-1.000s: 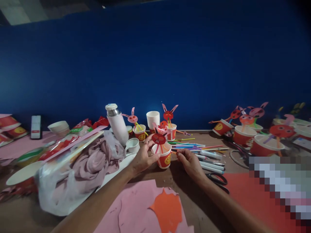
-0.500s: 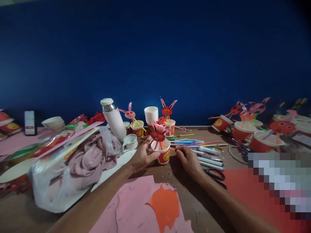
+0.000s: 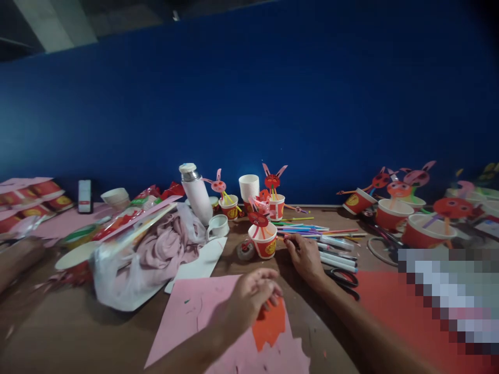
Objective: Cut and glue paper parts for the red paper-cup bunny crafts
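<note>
My left hand (image 3: 253,298) is over the pink sheet (image 3: 195,301), fingers curled on the upper part of a jagged orange paper piece (image 3: 270,328); the hand hides that edge. My right hand (image 3: 306,254) is closed in a pinch by the orange straw end at the side of a red paper cup (image 3: 265,246). What lies between its fingertips is mostly hidden. The cup stands upright, with a red paper animal face (image 3: 259,219) on straws rising from it. A small, roundish grey thing (image 3: 245,250) sits left of the cup.
Straws (image 3: 307,227), markers (image 3: 338,261) and black-handled scissors (image 3: 343,280) lie right of centre. More decorated cups (image 3: 393,214) stand along the right. A thermos (image 3: 197,195), mug (image 3: 217,227) and plastic bag (image 3: 117,283) are left. Another person's arm (image 3: 19,265) reaches in at far left.
My left hand has let go of the cup and come down toward me onto the orange paper, which has shifted slightly. My right hand stays beside the cup. The view has turned slightly left.
</note>
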Demonstrator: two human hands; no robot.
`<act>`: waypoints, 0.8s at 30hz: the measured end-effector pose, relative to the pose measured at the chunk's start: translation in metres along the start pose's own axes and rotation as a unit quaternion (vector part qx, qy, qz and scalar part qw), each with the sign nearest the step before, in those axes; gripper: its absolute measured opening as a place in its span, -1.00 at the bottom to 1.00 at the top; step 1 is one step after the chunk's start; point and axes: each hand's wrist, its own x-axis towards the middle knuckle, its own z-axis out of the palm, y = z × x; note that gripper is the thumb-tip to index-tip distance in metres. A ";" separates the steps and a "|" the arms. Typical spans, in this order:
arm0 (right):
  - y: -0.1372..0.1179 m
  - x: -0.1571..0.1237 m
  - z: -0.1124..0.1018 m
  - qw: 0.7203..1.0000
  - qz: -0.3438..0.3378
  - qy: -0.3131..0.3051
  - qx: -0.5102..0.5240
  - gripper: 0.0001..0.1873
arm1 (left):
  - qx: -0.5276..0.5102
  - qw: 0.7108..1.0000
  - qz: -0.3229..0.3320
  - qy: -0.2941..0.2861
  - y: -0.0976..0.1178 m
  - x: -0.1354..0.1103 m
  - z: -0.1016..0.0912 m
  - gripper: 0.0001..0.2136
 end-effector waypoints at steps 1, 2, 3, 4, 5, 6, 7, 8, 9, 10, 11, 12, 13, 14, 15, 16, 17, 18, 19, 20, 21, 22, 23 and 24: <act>0.000 0.000 0.000 1.000 -0.002 0.001 -0.004 -0.75 | -0.046 0.998 -0.035 -0.009 -0.002 0.008 0.014 -0.79; 0.001 0.000 0.001 1.000 -0.005 0.002 -0.007 -0.75 | -0.108 0.992 -0.057 0.004 -0.003 0.019 0.026 -0.79; 0.001 0.000 0.001 1.000 -0.007 0.003 -0.010 -0.76 | -0.167 0.982 -0.082 0.028 -0.004 0.031 0.036 -0.80; 0.002 0.000 0.001 1.000 -0.009 0.004 -0.013 -0.76 | -0.182 0.979 -0.082 0.046 -0.003 0.042 0.045 -0.83; 0.003 0.001 0.001 1.000 -0.009 0.005 -0.016 -0.76 | -0.189 0.977 -0.076 0.057 -0.003 0.053 0.052 -0.86; 0.004 0.001 0.001 1.000 -0.009 0.007 -0.018 -0.76 | -0.197 0.975 -0.070 0.071 -0.003 0.061 0.058 -0.89; 0.005 0.001 0.000 1.000 -0.007 0.008 -0.021 -0.76 | -0.201 0.974 -0.063 0.082 -0.004 0.068 0.063 -0.93; 0.006 0.002 -0.001 1.000 -0.004 0.010 -0.023 -0.75 | -0.206 0.973 -0.057 0.091 -0.004 0.073 0.066 -0.96; 0.006 0.002 -0.001 1.000 -0.003 0.011 -0.025 -0.75 | -0.212 0.971 -0.052 0.098 -0.005 0.076 0.068 -0.97; 0.006 0.002 -0.002 1.000 -0.001 0.011 -0.027 -0.75 | -0.219 0.969 -0.048 0.103 -0.006 0.078 0.070 -0.98; 0.007 0.003 -0.003 1.000 -0.001 0.011 -0.028 -0.75 | -0.227 0.967 -0.045 0.106 -0.007 0.079 0.071 -0.98; 0.006 0.003 -0.004 1.000 -0.001 0.010 -0.028 -0.75 | -0.237 0.964 -0.042 0.109 -0.007 0.079 0.071 -0.97; 0.006 0.003 -0.004 1.000 0.000 0.009 -0.028 -0.75 | -0.248 0.961 -0.040 0.112 -0.006 0.080 0.072 -0.96; 0.006 0.003 -0.005 1.000 0.000 0.007 -0.027 -0.76 | -0.260 0.958 -0.038 0.113 -0.006 0.080 0.072 -0.94; 0.006 0.003 -0.005 1.000 0.001 0.006 -0.026 -0.76 | -0.271 0.955 -0.037 0.114 -0.005 0.081 0.072 -0.91; 0.006 0.004 -0.006 1.000 0.001 0.005 -0.025 -0.76 | -0.281 0.952 -0.036 0.113 -0.005 0.082 0.072 -0.90; 0.007 0.004 -0.006 1.000 0.002 0.005 -0.024 -0.76 | -0.291 0.950 -0.036 0.111 -0.004 0.083 0.073 -0.89; 0.007 0.004 -0.006 1.000 0.002 0.004 -0.023 -0.76 | -0.300 0.947 -0.037 0.109 -0.004 0.084 0.073 -0.89; 0.008 0.004 -0.006 1.000 0.001 0.003 -0.022 -0.76 | -0.308 0.945 -0.038 0.105 -0.004 0.085 0.073 -0.89; 0.008 0.004 -0.006 1.000 0.000 0.002 -0.022 -0.76 | -0.315 0.943 -0.040 0.102 -0.004 0.085 0.072 -0.90; 0.009 0.004 -0.006 1.000 -0.002 0.000 -0.022 -0.77 | -0.323 0.940 -0.042 0.098 -0.005 0.086 0.072 -0.91; 0.010 0.004 -0.006 1.000 -0.004 -0.002 -0.023 -0.77 | -0.329 0.938 -0.046 0.096 -0.005 0.087 0.071 -0.93; 0.011 0.004 -0.006 1.000 -0.005 -0.003 -0.024 -0.77 | -0.335 0.936 -0.050 0.093 -0.005 0.087 0.070 -0.95; 0.011 0.004 -0.006 1.000 -0.007 -0.005 -0.025 -0.77 | -0.341 0.934 -0.054 0.091 -0.005 0.088 0.070 -0.96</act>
